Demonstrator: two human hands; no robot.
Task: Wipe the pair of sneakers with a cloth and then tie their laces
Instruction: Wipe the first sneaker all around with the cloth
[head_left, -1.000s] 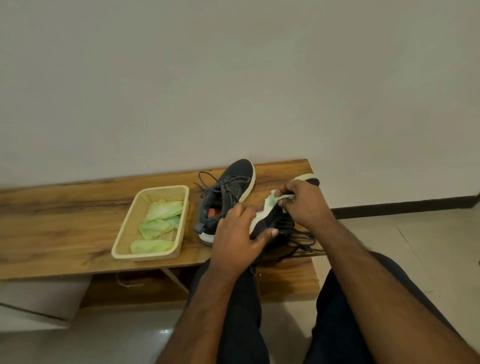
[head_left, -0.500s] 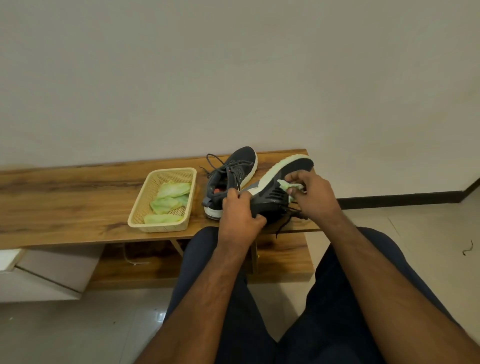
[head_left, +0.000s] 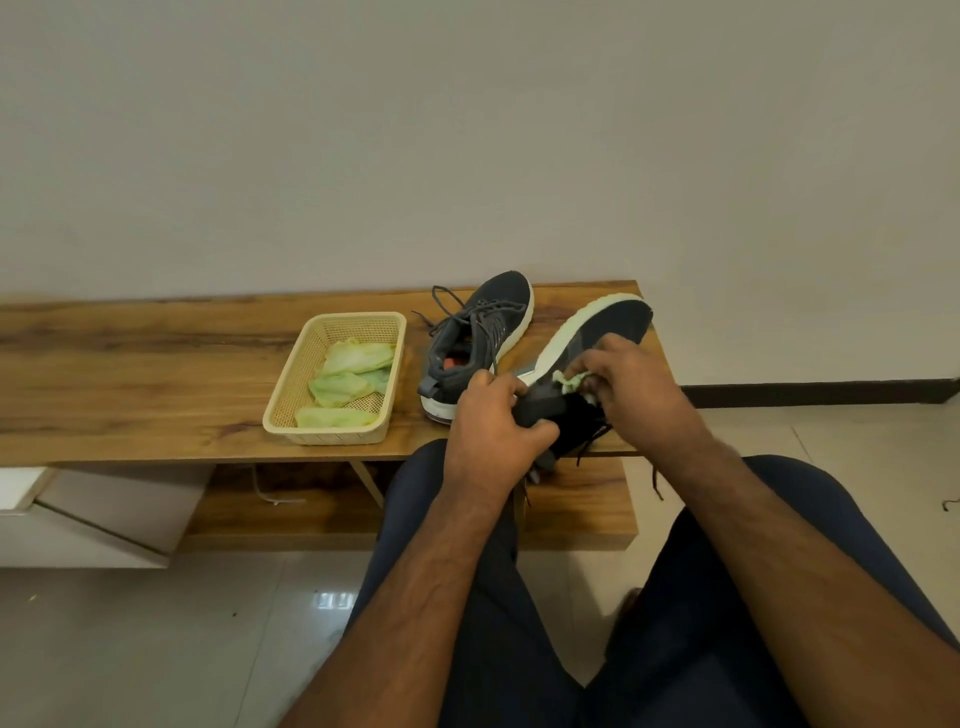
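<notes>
My left hand (head_left: 491, 426) grips the heel of a dark grey sneaker (head_left: 602, 332) with a white sole, held tilted on its side over the bench's right end. My right hand (head_left: 631, 389) pinches a small pale green cloth (head_left: 569, 383) against the sneaker's side near the sole. Its black laces (head_left: 597, 441) hang loose below. The second sneaker (head_left: 483, 332) stands upright on the bench just to the left, its laces untied.
A cream woven basket (head_left: 291, 384) with several pale green cloths sits on the wooden bench (head_left: 130, 374) left of the shoes. A white wall rises behind. My legs in dark trousers are below, over a tiled floor.
The held sneaker has been lifted and turned on its side so its upper shows. My right hand with the cloth has slid along the shoe's side. The camera has shifted.
</notes>
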